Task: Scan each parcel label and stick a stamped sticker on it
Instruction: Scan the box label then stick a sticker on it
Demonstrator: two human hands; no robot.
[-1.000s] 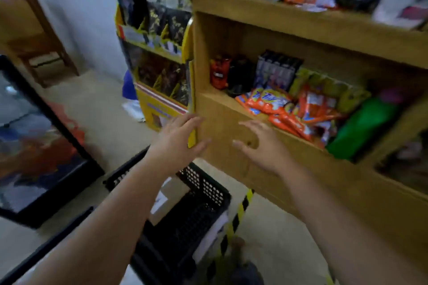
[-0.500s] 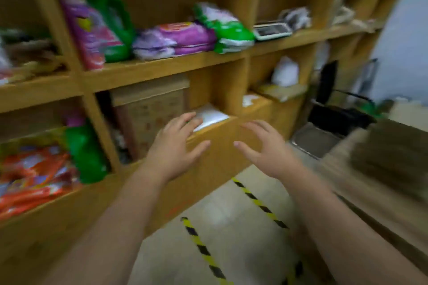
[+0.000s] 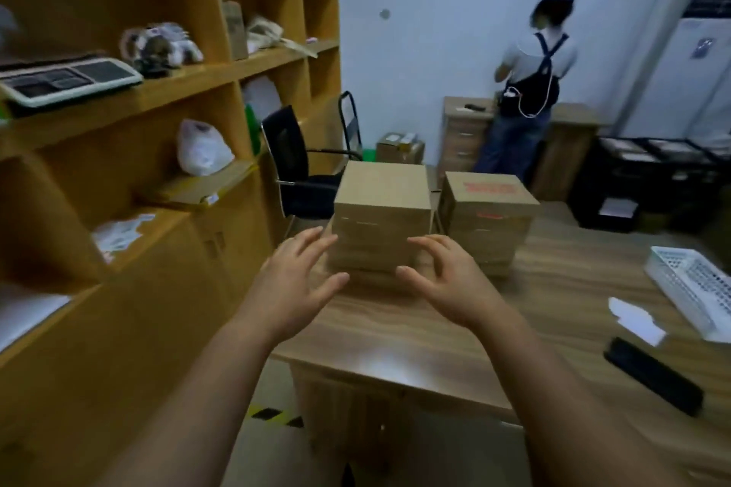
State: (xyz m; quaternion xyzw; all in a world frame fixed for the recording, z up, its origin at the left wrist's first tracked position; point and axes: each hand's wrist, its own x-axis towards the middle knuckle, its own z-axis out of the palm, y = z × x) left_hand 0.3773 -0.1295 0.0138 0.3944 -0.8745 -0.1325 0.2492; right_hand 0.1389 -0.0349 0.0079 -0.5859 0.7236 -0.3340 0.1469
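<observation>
A: hands status?

B: left hand and right hand both raised over the near-left end of the wooden table, fingers spread and loosely bent, holding nothing. Neither touches a box as far as the view shows.

A: parcels?

B: plain cardboard parcel on the table just beyond the fingertips, between the two hands. Second parcel with red print just right of it, narrow gap. No label visible on the sides facing the camera.

A: what else is on the table?

B: right side: white perforated tray at the edge, white paper scrap beside it, black flat device nearer. All well apart from the hands.

A: surroundings?

B: wooden shelving along the left, with a weighing scale and a white bag. Black office chair behind the plain parcel. Far side: a person in an apron, back turned, at a wooden cabinet; small box on the floor there. Black crates far right. Nothing between hands and the plain parcel.
</observation>
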